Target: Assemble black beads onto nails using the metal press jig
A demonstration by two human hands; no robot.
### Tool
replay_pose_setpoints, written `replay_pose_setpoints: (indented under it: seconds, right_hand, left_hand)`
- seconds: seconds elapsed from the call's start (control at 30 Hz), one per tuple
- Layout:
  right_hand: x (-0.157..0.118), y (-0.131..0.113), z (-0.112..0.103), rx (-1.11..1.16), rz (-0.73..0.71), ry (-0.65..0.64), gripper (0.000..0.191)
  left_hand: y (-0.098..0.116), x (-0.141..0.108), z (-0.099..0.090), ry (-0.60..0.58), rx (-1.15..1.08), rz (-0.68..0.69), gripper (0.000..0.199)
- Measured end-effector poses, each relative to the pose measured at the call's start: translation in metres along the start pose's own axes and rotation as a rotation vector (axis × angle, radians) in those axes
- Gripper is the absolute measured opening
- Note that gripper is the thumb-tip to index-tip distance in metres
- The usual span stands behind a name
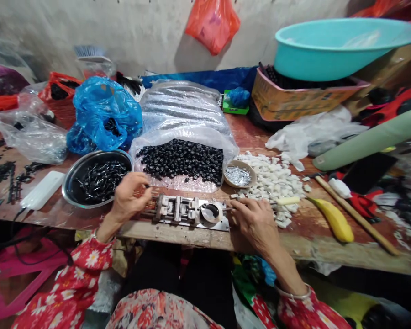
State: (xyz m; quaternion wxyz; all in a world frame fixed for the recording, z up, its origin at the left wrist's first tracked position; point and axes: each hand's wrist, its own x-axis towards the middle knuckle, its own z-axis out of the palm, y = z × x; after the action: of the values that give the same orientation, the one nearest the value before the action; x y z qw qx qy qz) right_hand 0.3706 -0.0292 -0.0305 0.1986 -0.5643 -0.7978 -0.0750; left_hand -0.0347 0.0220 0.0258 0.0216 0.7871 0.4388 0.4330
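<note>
My left hand (132,196) is raised at the left end of a metal jig (178,211), thumb and fingers pinched on a small black piece (146,186). The jig lies along the table's front edge, with clamp-like blocks and a round ring (211,212) at its right. My right hand (255,221) is closed over the shaft of a thin metal tool with a pale handle (287,200); its tip is close to the ring. Behind the jig, black round caps (185,160) spill from an open plastic bag. A bowl of metal pins (238,176) stands beside them.
A steel bowl (66,194) of black pieces with pins is at left. White pieces (270,171) are heaped at right, near a banana (334,221) and a wooden-handled hammer (359,217). A turquoise basin (329,57) rests on a box (294,98) behind.
</note>
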Motion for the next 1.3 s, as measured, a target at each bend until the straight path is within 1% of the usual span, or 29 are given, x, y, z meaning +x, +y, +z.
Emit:
replay_pose_setpoints:
  seconds: [0.03,0.07,0.13,0.2,0.27,0.37,0.47,0.53,0.57,0.6,0.63,0.7,0.77,0.83,0.87,0.93,1.0,1.07,1.13,1.2,1.3]
  right_hand:
    - [0.003,-0.001,-0.001,0.037,0.004,0.009,0.031]
    - [0.006,-0.001,-0.001,0.093,0.01,0.019,0.031]
    - [0.015,-0.005,-0.003,0.236,0.029,0.04,0.03]
    - [0.029,-0.013,-0.003,0.365,0.038,0.054,0.028]
    - [0.048,-0.025,-0.001,0.438,0.028,0.043,0.025]
    - [0.084,-0.045,0.008,0.487,-0.008,-0.03,0.021]
    - [0.118,-0.062,0.023,0.426,-0.014,-0.143,0.021]
    - [0.135,-0.071,0.034,0.321,-0.021,-0.235,0.02]
    - [0.141,-0.075,0.039,0.269,-0.027,-0.275,0.02]
    - [0.146,-0.078,0.043,0.226,-0.032,-0.304,0.019]
    - [0.149,-0.08,0.047,0.197,-0.035,-0.323,0.02]
    - [0.153,-0.084,0.053,0.176,-0.036,-0.334,0.02]
    - [0.153,-0.084,0.054,0.178,-0.03,-0.327,0.02]
    - [0.149,-0.082,0.051,0.183,-0.017,-0.32,0.017]
    - [0.146,-0.08,0.049,0.196,-0.009,-0.31,0.016]
    - [0.137,-0.075,0.04,0.286,0.014,-0.255,0.014]
    - [0.122,-0.073,0.029,0.465,0.029,-0.158,0.011]
    - [0.104,-0.074,0.017,0.652,0.026,-0.056,0.008]
    - [0.083,-0.081,0.005,0.744,-0.004,0.0,0.007]
    - [0.065,-0.091,-0.003,0.755,-0.038,0.014,0.008]
    - [0.044,-0.106,-0.003,0.66,-0.08,0.001,0.011]
  left_hand:
    - [-0.009,0.0,-0.014,0.053,0.117,-0.033,0.008]
    - [-0.018,-0.001,-0.027,0.08,0.237,-0.066,0.008]
    - [-0.035,-0.004,-0.051,0.046,0.476,-0.165,0.009]
    - [-0.046,-0.009,-0.067,0.0,0.655,-0.273,0.012]
    - [-0.049,-0.013,-0.076,-0.02,0.757,-0.346,0.015]
    - [-0.04,-0.012,-0.076,-0.022,0.799,-0.36,0.016]
    - [-0.023,-0.002,-0.062,0.002,0.782,-0.333,0.02]
    - [-0.013,0.008,-0.044,0.021,0.727,-0.3,0.023]
    - [-0.009,0.013,-0.031,0.005,0.674,-0.26,0.022]
    - [-0.006,0.019,-0.017,-0.047,0.595,-0.197,0.019]
    - [-0.004,0.024,0.0,-0.128,0.51,-0.129,0.018]
    - [-0.003,0.035,0.034,-0.28,0.425,-0.037,0.021]
    - [-0.006,0.045,0.065,-0.395,0.43,-0.033,0.023]
    - [-0.012,0.052,0.086,-0.458,0.429,-0.068,0.022]
    - [-0.015,0.054,0.093,-0.472,0.426,-0.082,0.021]
    - [-0.02,0.056,0.097,-0.48,0.414,-0.094,0.02]
    - [-0.022,0.055,0.091,-0.447,0.349,-0.104,0.018]
    - [-0.019,0.049,0.081,-0.362,0.206,-0.12,0.015]
    - [-0.009,0.039,0.067,-0.258,0.037,-0.137,0.01]
    - [0.006,0.025,0.054,-0.21,-0.074,-0.154,0.006]
    - [0.028,0.002,0.039,-0.237,-0.141,-0.169,0.004]
